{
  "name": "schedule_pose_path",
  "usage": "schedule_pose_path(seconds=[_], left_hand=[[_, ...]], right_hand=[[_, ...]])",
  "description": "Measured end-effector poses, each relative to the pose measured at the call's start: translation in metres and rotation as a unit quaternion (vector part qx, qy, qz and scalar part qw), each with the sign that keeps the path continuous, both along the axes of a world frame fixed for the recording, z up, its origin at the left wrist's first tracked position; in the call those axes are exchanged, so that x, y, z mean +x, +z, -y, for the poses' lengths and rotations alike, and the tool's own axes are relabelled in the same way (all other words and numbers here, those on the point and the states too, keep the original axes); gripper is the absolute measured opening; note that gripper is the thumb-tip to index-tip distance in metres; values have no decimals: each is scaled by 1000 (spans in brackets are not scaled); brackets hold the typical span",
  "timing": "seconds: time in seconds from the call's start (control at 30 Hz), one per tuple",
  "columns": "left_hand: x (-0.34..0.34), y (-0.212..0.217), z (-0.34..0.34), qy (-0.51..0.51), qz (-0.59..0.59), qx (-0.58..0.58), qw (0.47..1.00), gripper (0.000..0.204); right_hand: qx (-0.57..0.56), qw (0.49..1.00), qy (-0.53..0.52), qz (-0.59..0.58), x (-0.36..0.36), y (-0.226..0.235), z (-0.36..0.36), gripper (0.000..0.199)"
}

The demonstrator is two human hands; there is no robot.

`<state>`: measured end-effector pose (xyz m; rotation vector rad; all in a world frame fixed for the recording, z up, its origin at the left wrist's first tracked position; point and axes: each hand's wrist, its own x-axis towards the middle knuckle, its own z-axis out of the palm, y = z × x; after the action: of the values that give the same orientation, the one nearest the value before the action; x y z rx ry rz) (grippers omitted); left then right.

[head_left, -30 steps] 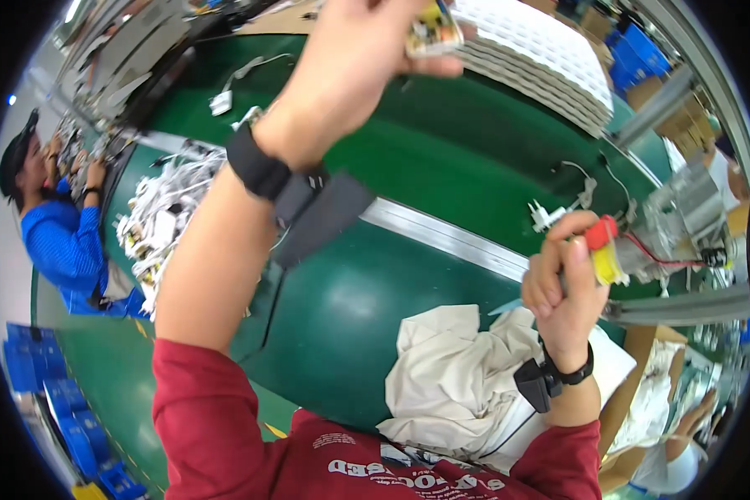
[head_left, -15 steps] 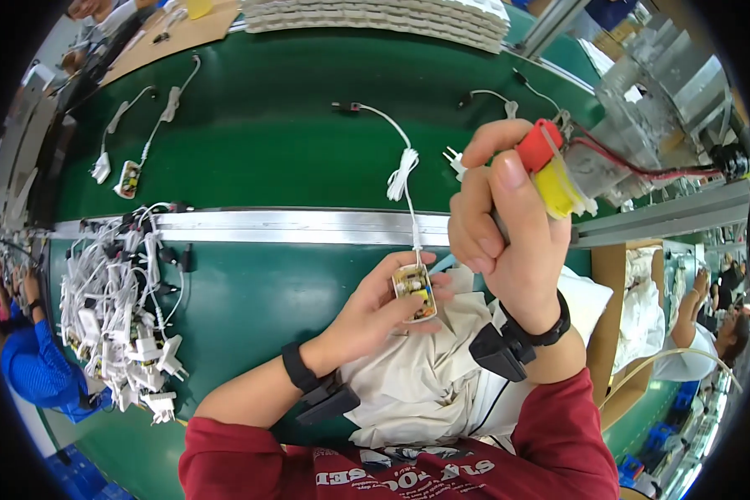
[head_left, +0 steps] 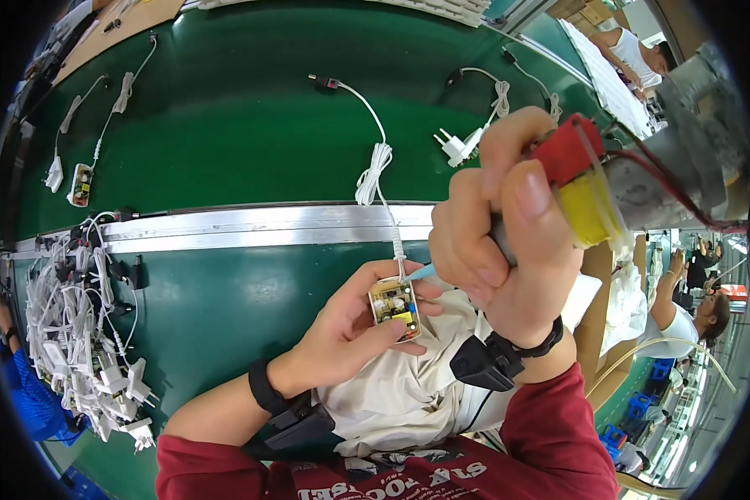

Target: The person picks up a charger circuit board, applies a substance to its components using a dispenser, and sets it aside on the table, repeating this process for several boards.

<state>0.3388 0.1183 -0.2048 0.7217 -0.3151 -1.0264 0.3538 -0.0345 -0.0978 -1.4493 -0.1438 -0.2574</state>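
My left hand (head_left: 346, 321) holds an opened white charger housing (head_left: 395, 310) face up, its small circuit board showing, with the thumb across the lower end. A bundled white cable (head_left: 375, 171) runs from its upper end over the metal rail onto the green surface beyond. My right hand (head_left: 512, 242) is wrapped round a pen-like dispensing tool (head_left: 587, 196) with a red switch block, a yellow band and wires; the thumb lies by the red block. The tool's light blue tip (head_left: 421, 272) reaches the housing's cable end; whether it touches cannot be made out.
A heap of white chargers and cables (head_left: 83, 333) lies at left. Beyond the metal rail (head_left: 250, 227), chargers with cables lie on the green surface, among them a white plug (head_left: 457, 147). A cardboard box (head_left: 596, 333) with white bags stands at right. Other people sit nearby.
The view has shifted. The light blue tip, earlier beside the housing, is now over its cable end. My right hand appears larger and closer to the camera.
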Motion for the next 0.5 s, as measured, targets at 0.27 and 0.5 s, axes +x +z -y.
schedule_pose_path(seconds=[0.27, 0.5], left_hand=[[5, 1, -6, 49, -25, 41, 998, 47], [12, -2, -11, 95, -31, 16, 995, 44]], right_hand=[[-15, 999, 27, -15, -9, 6, -6, 31], [-11, 998, 59, -16, -12, -3, -8, 32]])
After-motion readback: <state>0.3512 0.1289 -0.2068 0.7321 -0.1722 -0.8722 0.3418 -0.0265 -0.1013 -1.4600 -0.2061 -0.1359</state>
